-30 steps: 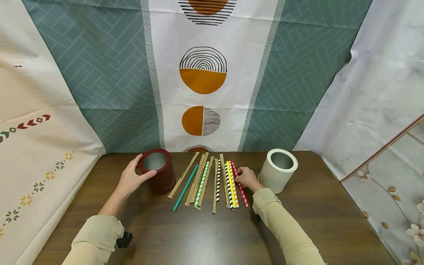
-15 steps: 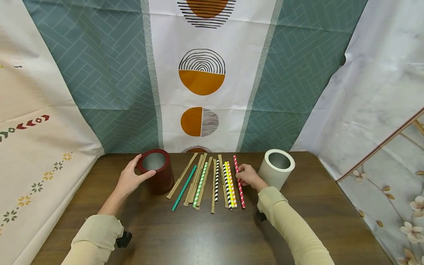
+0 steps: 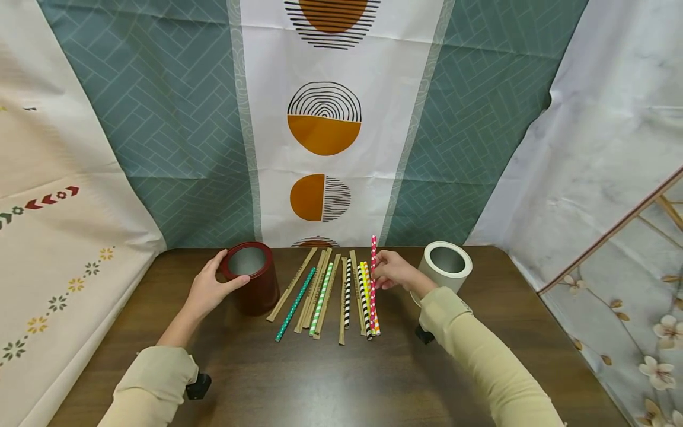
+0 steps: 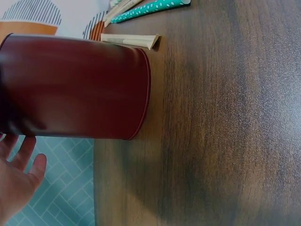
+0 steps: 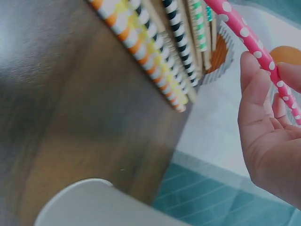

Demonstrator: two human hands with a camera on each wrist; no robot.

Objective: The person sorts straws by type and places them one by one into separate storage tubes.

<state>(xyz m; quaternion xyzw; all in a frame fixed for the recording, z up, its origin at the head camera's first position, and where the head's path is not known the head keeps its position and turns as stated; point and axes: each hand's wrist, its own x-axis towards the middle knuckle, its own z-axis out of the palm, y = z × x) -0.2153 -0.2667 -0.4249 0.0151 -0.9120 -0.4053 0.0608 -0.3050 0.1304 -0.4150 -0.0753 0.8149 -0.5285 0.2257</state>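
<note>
My left hand [image 3: 210,287] holds a dark red canister [image 3: 258,293], its thumb across the near side and its fingers at the far left side. The left wrist view shows the fingertips against the canister's [image 4: 80,87] wall. In my right hand [image 3: 397,271], thumb and fingers pinch a pink paper straw with white dots [image 3: 373,284], raised above the other straws. The right wrist view shows this pink straw [image 5: 256,47] between the fingertips. Beneath it lie an orange-striped straw [image 5: 150,70], a yellow-striped one [image 3: 367,296] and a black-striped one [image 3: 364,308].
A white canister [image 3: 445,270] stands beside my right wrist. Several paper-wrapped straws [image 3: 290,284], a green-striped straw [image 3: 320,302], a teal dotted straw [image 3: 295,305] and another black-striped straw [image 3: 348,293] lie on the brown table [image 3: 309,385]. Hanging cloths enclose its back and sides.
My right hand has lifted the pink dotted straw off the table and moved it slightly left, over the striped straws. My left hand stays at the red canister.
</note>
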